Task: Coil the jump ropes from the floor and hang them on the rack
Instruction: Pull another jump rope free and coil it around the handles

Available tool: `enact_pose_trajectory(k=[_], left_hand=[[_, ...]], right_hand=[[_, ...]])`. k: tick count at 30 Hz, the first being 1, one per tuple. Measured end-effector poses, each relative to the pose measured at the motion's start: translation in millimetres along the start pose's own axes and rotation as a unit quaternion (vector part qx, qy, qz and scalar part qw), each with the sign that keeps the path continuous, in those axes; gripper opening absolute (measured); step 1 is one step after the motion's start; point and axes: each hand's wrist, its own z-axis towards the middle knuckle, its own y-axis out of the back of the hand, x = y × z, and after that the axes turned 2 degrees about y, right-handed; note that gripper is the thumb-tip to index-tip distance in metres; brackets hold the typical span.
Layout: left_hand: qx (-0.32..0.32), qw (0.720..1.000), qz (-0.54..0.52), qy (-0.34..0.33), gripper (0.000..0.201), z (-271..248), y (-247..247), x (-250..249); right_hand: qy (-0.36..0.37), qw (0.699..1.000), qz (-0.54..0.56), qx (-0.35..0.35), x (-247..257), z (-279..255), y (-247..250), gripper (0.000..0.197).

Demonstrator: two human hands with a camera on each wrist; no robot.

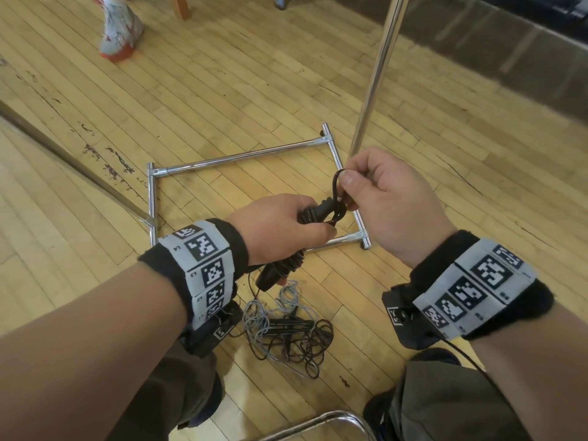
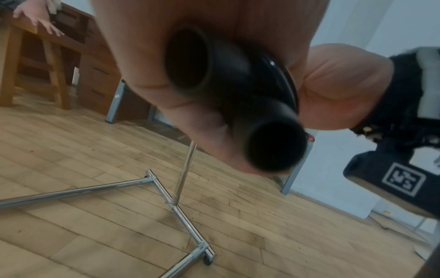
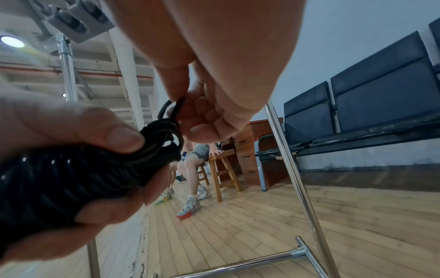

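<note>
Left hand point(image 1: 280, 227): closed around black jump rope bundle point(image 1: 318, 213), both handles side by side in the grip, cord wound round them. Right hand point(image 1: 381, 198): thumb and forefinger pinching short end loop point(image 1: 337, 183) of cord just above the bundle. Step in hand, judged: securing the coil's last turn; hanging not yet begun. Next move, judged: tuck or cinch that loop, then lift the bundle to the rack, top bar out of view. Below the hands, on wooden floor point(image 1: 222, 90): tangled pile of remaining ropes point(image 1: 286, 326), black and grey, uncoiled. Ahead: chrome rack base point(image 1: 241, 157) with castors, upright pole point(image 1: 375, 78) close beside the right hand. Open floor left of the base; pole and base rails the nearest edges to avoid. Chrome tube point(image 1: 318, 421) near bottom edge, between the knees.
</note>
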Motion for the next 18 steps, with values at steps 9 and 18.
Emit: enact_pose_trajectory(k=[9, 18], left_hand=[[-0.021, 0.995, -0.078, -0.059, 0.038, -9, -12, -5], [-0.066, 0.99, -0.12, -0.035, 0.053, -4, -8, -11]], right_hand=[[-0.105, 0.95, 0.285, -0.066, -2, 11, 18, 0.017], [-0.059, 0.969, 0.231, 0.058, -10, -1, -13, 0.019]])
